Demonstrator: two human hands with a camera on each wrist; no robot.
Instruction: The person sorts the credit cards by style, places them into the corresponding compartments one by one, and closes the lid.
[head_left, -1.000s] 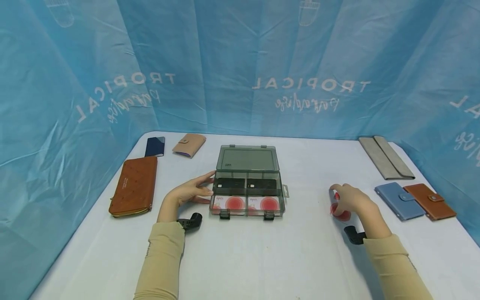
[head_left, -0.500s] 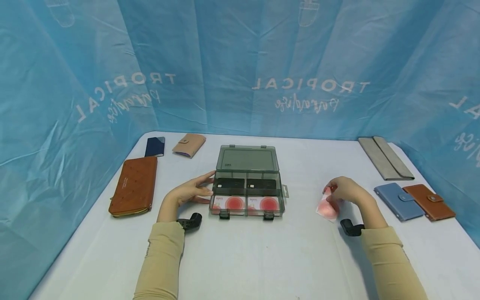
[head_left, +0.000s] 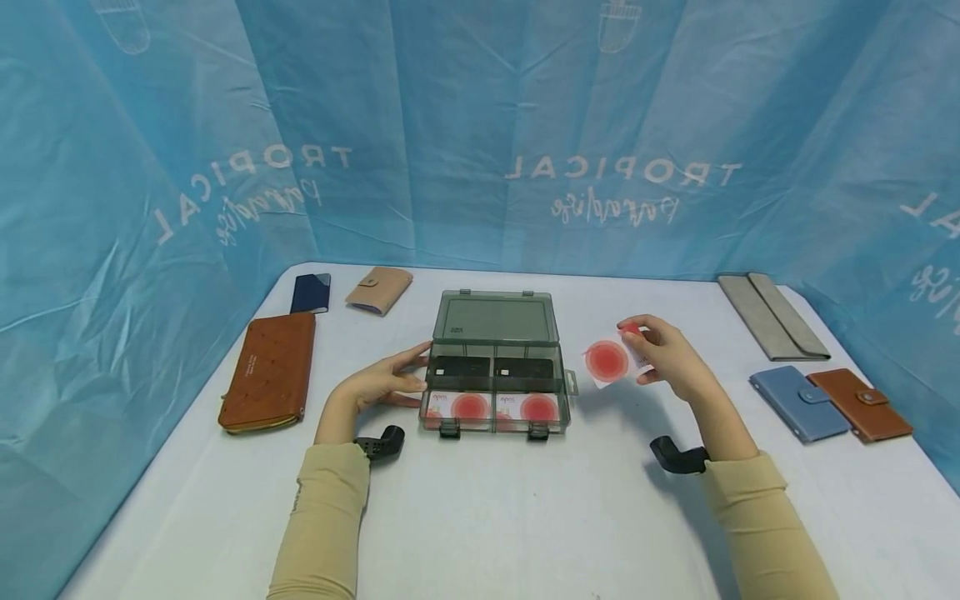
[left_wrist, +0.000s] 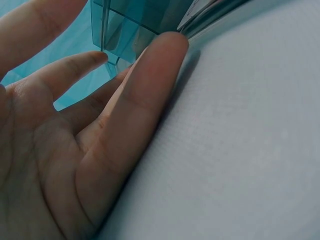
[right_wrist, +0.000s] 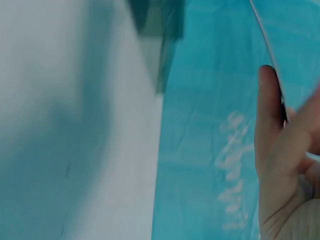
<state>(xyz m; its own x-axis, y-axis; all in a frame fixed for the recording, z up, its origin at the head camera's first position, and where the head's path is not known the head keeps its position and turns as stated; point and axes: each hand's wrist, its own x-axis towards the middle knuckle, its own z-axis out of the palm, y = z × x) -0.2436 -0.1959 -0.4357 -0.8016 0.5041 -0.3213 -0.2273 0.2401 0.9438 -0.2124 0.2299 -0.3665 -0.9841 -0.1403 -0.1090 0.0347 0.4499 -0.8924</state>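
A translucent green plastic box (head_left: pixel 497 320) stands at mid-table with its lid tipped back. Black cards (head_left: pixel 525 369) lie in its two rear compartments, white cards with red circles (head_left: pixel 459 406) in the two front ones. Spread and nearly straight, the fingers of my left hand (head_left: pixel 378 382) touch the box's left side; the left wrist view shows the fingertips at its wall. To the right of the box, my right hand (head_left: pixel 667 357) pinches a white card with a red circle (head_left: pixel 606 361), raised above the table. In the right wrist view that card (right_wrist: pixel 266 37) appears edge-on.
At the left lie a brown zip wallet (head_left: pixel 270 371), a navy card holder (head_left: pixel 311 292) and a tan snap wallet (head_left: pixel 380 289). On the right are a grey envelope pouch (head_left: pixel 772 315), a blue wallet (head_left: pixel 798 402) and a brown wallet (head_left: pixel 862 404). Blue curtain surrounds the table.
My right hand has picked the red-circle card off the table and brought it up and leftward, close to the box. The left hand and the box have stayed in place.
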